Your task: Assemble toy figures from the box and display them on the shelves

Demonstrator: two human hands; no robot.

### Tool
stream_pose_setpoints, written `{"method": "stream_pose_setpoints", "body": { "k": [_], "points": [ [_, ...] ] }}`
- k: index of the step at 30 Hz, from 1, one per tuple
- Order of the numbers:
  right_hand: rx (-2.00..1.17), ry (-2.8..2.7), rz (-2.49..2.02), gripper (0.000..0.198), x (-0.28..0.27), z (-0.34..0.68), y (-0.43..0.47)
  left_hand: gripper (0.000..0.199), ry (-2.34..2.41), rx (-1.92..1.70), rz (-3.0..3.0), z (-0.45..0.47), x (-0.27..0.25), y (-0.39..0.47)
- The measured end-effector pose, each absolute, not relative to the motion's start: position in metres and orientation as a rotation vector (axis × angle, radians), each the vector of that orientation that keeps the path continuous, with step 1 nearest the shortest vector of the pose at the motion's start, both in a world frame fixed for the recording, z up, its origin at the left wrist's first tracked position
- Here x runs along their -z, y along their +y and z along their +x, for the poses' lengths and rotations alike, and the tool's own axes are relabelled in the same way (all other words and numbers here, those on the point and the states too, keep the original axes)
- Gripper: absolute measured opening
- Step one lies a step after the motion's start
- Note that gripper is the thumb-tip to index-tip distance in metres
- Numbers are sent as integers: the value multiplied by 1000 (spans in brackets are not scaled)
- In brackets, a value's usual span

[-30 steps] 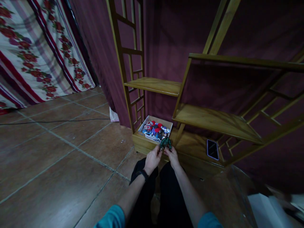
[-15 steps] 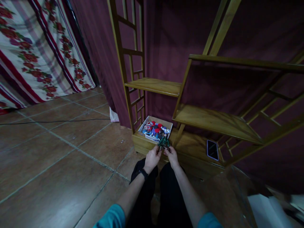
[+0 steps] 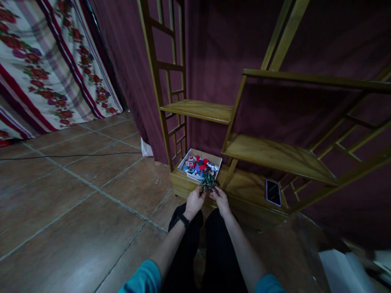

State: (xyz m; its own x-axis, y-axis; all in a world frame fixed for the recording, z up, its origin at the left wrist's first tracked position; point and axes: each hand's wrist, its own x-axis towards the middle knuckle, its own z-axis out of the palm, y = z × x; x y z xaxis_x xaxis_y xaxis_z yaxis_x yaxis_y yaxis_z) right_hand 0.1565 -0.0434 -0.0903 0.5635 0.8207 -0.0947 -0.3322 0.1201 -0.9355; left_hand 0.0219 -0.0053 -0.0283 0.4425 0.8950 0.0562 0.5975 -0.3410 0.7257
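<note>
Between my two hands is a small dark green and brown figurine with a spiky, irregular outline (image 3: 209,181); its exact kind is too small to make out. My left hand (image 3: 195,201), with a black band on the wrist, pinches its lower left side. On its lower right side, the fingers of my right hand (image 3: 220,200) are closed. Just beyond the figurine stands a shallow white cardboard box (image 3: 188,153), filled with many small red, blue, white and black pieces. The figurine covers part of the box's near right edge.
The box sits on the bottom board of a wooden shelf unit (image 3: 197,110). A dark-screened tablet or phone (image 3: 273,193) lies farther right on that board. Maroon curtain (image 3: 210,53) hangs behind. A black cable (image 3: 70,156) crosses the tiled floor at left; a white object (image 3: 345,270) is at lower right.
The figurine has tilted slightly and moved a little up and left in my hands. Both hands keep their hold, and the box has stayed put.
</note>
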Motion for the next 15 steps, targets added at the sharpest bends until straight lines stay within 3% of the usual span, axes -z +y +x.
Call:
{"method": "stream_pose_setpoints", "body": {
  "k": [15],
  "points": [
    [-964,-456,-1076,43,83,158,-49,27,1293,-574,2178,21,22,-15]
  ]
}}
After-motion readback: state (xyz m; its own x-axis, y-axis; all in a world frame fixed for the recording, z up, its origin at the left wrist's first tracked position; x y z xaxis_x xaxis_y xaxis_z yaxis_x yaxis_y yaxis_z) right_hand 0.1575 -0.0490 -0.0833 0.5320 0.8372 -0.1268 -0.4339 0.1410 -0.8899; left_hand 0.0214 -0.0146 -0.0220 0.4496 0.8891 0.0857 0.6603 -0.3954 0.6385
